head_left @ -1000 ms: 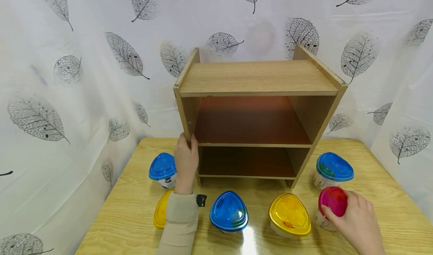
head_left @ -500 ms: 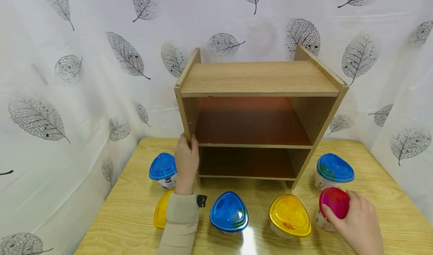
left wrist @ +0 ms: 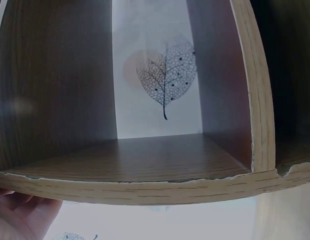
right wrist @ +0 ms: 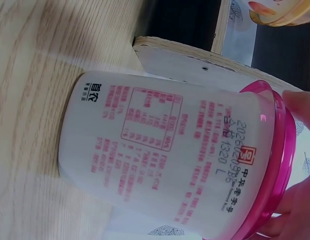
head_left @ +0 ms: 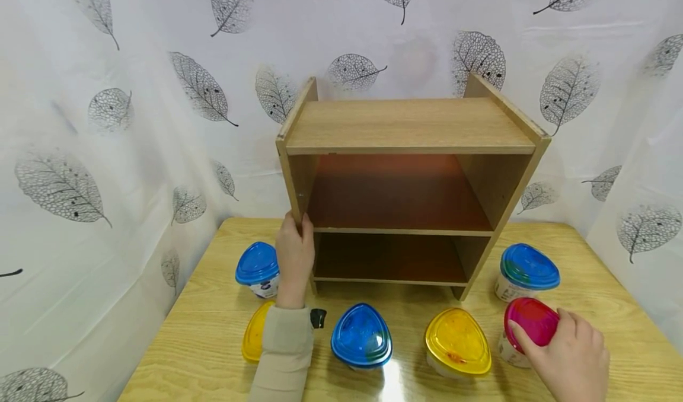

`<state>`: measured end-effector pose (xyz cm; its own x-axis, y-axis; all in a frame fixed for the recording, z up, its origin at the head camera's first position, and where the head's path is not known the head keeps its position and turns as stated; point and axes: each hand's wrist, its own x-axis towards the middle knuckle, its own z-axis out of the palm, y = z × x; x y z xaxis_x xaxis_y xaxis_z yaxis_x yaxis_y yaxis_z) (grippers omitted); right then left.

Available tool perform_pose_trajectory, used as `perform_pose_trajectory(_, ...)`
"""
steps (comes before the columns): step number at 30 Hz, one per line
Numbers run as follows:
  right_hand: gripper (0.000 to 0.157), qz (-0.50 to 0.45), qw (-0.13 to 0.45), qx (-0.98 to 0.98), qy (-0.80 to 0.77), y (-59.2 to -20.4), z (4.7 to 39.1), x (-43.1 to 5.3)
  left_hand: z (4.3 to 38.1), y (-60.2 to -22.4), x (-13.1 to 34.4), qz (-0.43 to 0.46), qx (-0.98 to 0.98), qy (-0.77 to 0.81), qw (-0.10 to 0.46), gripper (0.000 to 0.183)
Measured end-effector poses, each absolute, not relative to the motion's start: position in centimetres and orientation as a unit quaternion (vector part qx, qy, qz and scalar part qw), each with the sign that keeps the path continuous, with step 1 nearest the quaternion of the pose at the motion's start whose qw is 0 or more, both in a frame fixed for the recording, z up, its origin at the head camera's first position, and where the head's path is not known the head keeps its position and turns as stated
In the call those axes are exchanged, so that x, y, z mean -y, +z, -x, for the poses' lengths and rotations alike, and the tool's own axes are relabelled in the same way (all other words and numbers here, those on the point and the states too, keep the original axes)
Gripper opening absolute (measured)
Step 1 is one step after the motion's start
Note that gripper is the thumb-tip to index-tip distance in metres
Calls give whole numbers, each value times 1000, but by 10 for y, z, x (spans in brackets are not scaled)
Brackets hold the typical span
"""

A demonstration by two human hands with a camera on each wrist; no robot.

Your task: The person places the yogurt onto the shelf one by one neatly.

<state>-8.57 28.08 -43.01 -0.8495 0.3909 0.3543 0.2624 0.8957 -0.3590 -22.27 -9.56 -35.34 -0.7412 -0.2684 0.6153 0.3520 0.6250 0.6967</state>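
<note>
A small wooden shelf unit (head_left: 400, 124) with two open compartments stands at the back of the table. My left hand (head_left: 294, 254) grips the front edge of its left side panel; in the left wrist view only curled fingers show below the panel's edge. At the front right, my right hand (head_left: 576, 351) holds a white plastic tub (right wrist: 150, 150) by its pink lid (head_left: 535, 322), thumb on the near side and fingers on the far side. The tub's base is right at the tabletop. Printed pink text and a table cover its side.
Tubs with yellow lids (head_left: 458, 340) and blue lids (head_left: 361, 335) stand along the front. One blue-lidded tub (head_left: 528, 268) sits behind the pink one, another blue-lidded tub (head_left: 258, 265) left of the unit. My left sleeve (head_left: 283, 354) partly hides a yellow lid (head_left: 255, 334). A leaf-print curtain (head_left: 160, 153) hangs behind.
My right hand's fingers have shifted slightly right, and more of the pink lid shows. The left hand keeps its hold on the shelf unit. The view has tilted very slightly.
</note>
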Motion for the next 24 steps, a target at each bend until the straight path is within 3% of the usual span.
perform_pose_trajectory(24, 80, 146, 169, 954, 201, -429, 91, -285, 222, -353, 97, 39, 825, -423, 372, 30)
